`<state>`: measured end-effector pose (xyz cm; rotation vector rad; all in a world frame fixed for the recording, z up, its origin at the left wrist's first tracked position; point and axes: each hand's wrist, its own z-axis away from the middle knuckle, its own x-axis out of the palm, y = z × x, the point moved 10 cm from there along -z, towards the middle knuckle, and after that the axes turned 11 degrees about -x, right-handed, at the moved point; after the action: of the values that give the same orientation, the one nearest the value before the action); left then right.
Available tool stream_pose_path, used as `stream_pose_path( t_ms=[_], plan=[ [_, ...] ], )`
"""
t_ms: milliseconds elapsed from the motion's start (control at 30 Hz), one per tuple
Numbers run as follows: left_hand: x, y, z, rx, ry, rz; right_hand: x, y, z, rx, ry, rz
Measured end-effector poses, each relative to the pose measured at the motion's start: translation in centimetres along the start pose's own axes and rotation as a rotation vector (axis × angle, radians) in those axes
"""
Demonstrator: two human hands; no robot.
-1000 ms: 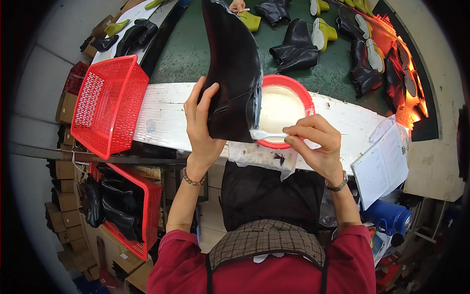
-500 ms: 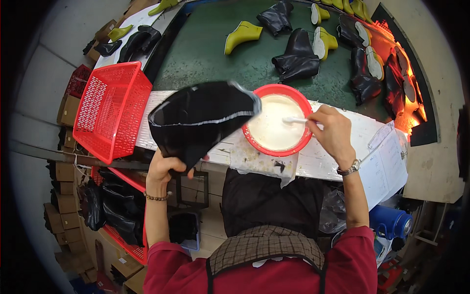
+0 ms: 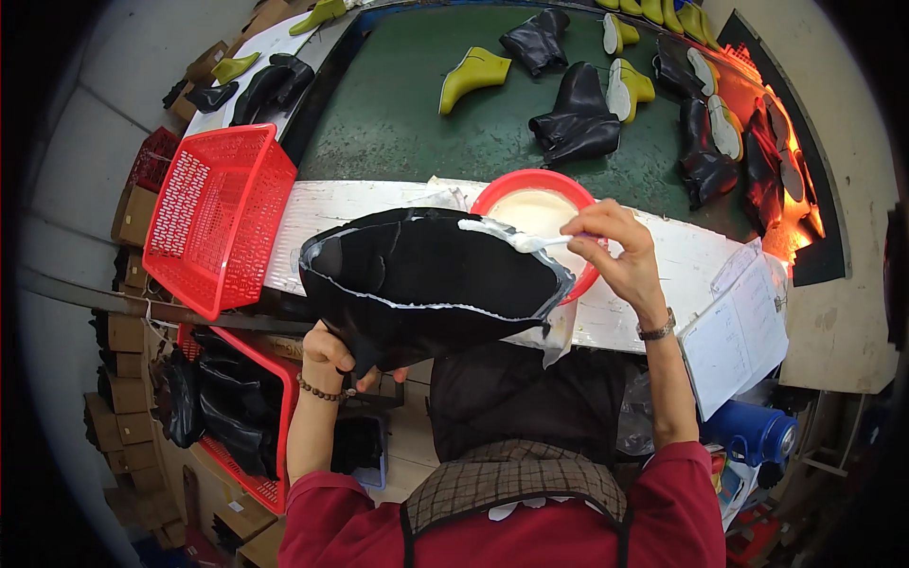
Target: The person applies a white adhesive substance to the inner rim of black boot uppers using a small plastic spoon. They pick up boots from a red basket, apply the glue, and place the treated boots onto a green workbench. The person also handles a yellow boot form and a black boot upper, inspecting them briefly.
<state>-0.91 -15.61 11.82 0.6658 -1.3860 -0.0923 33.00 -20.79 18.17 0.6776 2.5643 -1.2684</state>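
Head view: a black boot upper (image 3: 426, 270) is held underside-up over the white bench (image 3: 663, 270), clamped by the fingers of the left hand (image 3: 331, 350). A white brush (image 3: 549, 242), pinched in the fingers of the right hand (image 3: 615, 248), is touched to the upper's white-smeared rim (image 3: 488, 227) near the red bowl (image 3: 525, 177).

— How many bright red, perforated plastic baskets (image 3: 248, 222) are there?
— Two, plus one round red plastic basin (image 3: 540, 178) of cream liquid (image 3: 530, 210).
— And in the person's two bare hands (image 3: 620, 248)?
— One long black boot upper (image 3: 426, 275) and one small white brush (image 3: 528, 243).
— Blue lidded jugs (image 3: 739, 426)?
— One.
— White-soled yellow boot forms (image 3: 621, 91)?
— Four show. The black boots (image 3: 227, 398) in the lower basket overlap too much to count.
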Motion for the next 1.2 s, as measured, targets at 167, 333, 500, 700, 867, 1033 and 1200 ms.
stream_pose_path(
  t_ms=[167, 333, 500, 700, 867, 1033, 1200],
  plan=[
    [0.7, -0.7, -1.2, -0.126, 0.149, -0.182, -0.1, -0.5, -0.2, -0.041, -0.007, 0.091],
    [2.1, -1.8, -2.0, -0.25, 0.2, -0.29, 1.3, -2.2, -3.2, -0.188, -0.066, 0.084],
    [2.7, -3.0, -2.5, -0.4, 0.213, -0.4, 2.0, -3.5, -4.8, -0.244, -0.167, 0.12],
    [4.6, -5.5, -4.6, -0.561, 0.153, -0.372, 3.2, -4.2, -5.7, -0.302, -0.285, 0.128],
    [1.5, -8.1, -3.9, -0.732, 0.117, -0.408, 4.9, -5.3, -7.5, -0.391, -0.278, 0.084],
    [4.6, -2.8, -4.7, -0.418, 0.277, -0.463, 1.3, -3.5, -6.6, -0.331, -0.215, 0.19],
    [0.6, 4.3, -3.7, -0.006, 0.64, -0.646, -7.2, 3.0, 1.5, 0.056, 0.262, 0.174]
  ],
)
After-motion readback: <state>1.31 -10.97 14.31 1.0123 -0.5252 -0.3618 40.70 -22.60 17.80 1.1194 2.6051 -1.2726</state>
